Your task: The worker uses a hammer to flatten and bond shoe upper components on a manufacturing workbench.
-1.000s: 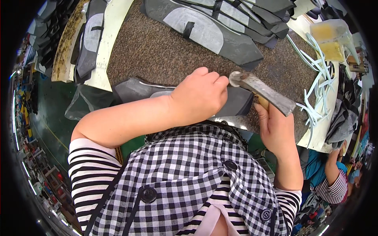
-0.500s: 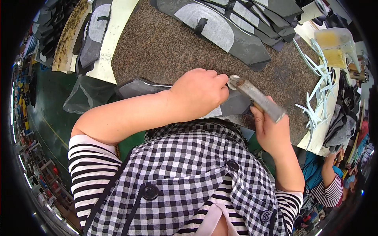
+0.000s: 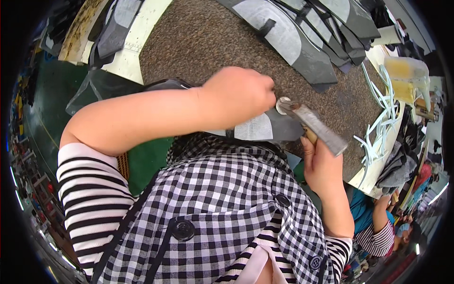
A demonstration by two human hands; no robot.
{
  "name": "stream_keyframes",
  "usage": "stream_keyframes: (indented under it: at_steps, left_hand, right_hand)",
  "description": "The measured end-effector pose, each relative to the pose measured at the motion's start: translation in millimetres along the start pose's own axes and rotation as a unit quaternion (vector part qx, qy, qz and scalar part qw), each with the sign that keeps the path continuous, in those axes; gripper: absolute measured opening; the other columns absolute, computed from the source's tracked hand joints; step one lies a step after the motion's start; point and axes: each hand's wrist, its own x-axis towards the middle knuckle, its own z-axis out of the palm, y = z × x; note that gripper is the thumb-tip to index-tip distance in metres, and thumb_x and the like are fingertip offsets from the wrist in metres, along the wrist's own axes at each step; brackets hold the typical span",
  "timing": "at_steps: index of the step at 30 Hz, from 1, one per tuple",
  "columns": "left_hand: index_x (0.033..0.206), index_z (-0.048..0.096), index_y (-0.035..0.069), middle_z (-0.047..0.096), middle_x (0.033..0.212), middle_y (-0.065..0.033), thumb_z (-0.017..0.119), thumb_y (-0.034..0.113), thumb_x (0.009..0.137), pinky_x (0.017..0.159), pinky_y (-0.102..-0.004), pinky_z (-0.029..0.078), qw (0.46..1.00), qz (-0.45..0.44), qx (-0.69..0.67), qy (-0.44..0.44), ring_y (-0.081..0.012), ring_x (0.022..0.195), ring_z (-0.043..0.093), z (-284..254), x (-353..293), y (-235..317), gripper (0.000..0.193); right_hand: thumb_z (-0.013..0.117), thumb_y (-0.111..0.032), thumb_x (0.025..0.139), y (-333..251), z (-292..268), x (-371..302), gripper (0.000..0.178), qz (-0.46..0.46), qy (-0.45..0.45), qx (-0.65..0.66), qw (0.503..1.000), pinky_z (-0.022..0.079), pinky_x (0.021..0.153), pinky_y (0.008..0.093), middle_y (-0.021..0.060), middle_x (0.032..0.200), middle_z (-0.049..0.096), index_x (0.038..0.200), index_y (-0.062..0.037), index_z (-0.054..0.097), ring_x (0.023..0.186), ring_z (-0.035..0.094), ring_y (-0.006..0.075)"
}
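Note:
My right hand (image 3: 324,165) grips a hammer (image 3: 319,128) by its wooden handle. The hammer's worn metal head is tilted, its rounded pale face towards my left hand. That left hand (image 3: 239,97), somewhat blurred, is closed with its knuckles up, just left of the hammer face. Whatever its fingers hold is hidden under the hand. Beneath both hands, along the near table edge, lies a dark grey flat piece (image 3: 289,124) with a whitish patch (image 3: 255,128) and a small black tab. My left forearm covers part of this piece; its far-left end shows beyond the arm.
Similar dark grey pieces (image 3: 314,68) overlap at the back right of the brown speckled table surface (image 3: 189,42). Others lie on a white board (image 3: 127,66) at left. Pale blue strips (image 3: 383,111) and a clear bag with yellow contents (image 3: 406,78) are at right. A co-worker's striped sleeve (image 3: 376,239) shows lower right.
The view has shifted, moving the back stack rightward in the picture. My left hand and forearm have risen in the picture, uncovering more of the whitish patch and the black tab. The hammer stays in my right hand.

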Motion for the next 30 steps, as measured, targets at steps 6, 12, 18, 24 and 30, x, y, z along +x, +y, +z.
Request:
stream_keyframes:
  at_steps: [6, 12, 18, 24, 30]
  left_hand:
    - [0.08, 0.064, 0.006, 0.052, 0.076, -0.0047, 0.064, 0.016, 0.073, 0.062, -0.0316, 0.052, 0.999, -0.009, -0.049, -0.019, -0.0201, 0.074, 0.059, -3.9, -11.7, 3.8, 0.012]
    - [0.082, 0.063, 0.005, 0.053, 0.08, -0.0049, 0.062, 0.013, 0.073, 0.062, -0.0339, 0.052, 0.998, 0.022, -0.041, 0.03, -0.0222, 0.081, 0.058, 5.6, -8.7, -1.0, 0.012]
    - [0.081, 0.062, 0.004, 0.058, 0.084, -0.0082, 0.064, 0.013, 0.078, 0.07, -0.0387, 0.051, 0.994, -0.019, -0.102, 0.036, -0.028, 0.083, 0.059, 29.4, 54.7, 16.1, 0.009]
    - [0.087, 0.067, 0.003, 0.068, 0.087, -0.0125, 0.07, 0.019, 0.077, 0.071, -0.04, 0.052, 0.941, -0.154, -0.261, -0.148, -0.0291, 0.08, 0.065, 0.0, 63.8, 1.4, 0.019]
    - [0.07, 0.062, 0.006, 0.057, 0.082, -0.0066, 0.059, 0.012, 0.073, 0.072, -0.0373, 0.05, 0.996, 0.088, 0.005, -0.018, -0.0246, 0.083, 0.059, 11.1, 52.7, 23.7, 0.007]
  right_hand:
    - [0.06, -0.008, 0.087, 2.6, -1.7, 7.2, 0.015, -0.002, 0.029, 0.052, 0.998, 0.051, 0.069, 0.0435, 0.0158, 0.092, 0.063, 0.101, -0.0035, 0.061, 0.08, 0.063, 0.0385]
    - [0.06, -0.014, 0.09, 16.8, -6.9, 1.5, 0.024, -0.01, 0.03, 0.027, 0.999, 0.051, 0.072, 0.0412, 0.0185, 0.091, 0.065, 0.109, -0.0012, 0.061, 0.084, 0.064, 0.0356]
    - [0.054, -0.016, 0.096, 35.4, -10.8, -20.1, 0.023, 0.08, 0.091, 0.011, 0.993, 0.046, 0.069, 0.0372, 0.0169, 0.083, 0.06, 0.111, 0.0009, 0.054, 0.077, 0.058, 0.0304]
    - [0.055, -0.016, 0.094, 32.1, -3.4, -22.8, 0.026, 0.159, 0.042, 0.016, 0.986, 0.046, 0.067, 0.0471, 0.0243, 0.089, 0.062, 0.114, -0.0006, 0.053, 0.081, 0.058, 0.0458]
    - [0.056, -0.02, 0.092, 33.9, -17.3, -13.0, 0.021, 0.085, 0.1, 0.084, 0.988, 0.049, 0.065, 0.0466, 0.0187, 0.088, 0.063, 0.104, -0.0037, 0.061, 0.077, 0.061, 0.0404]
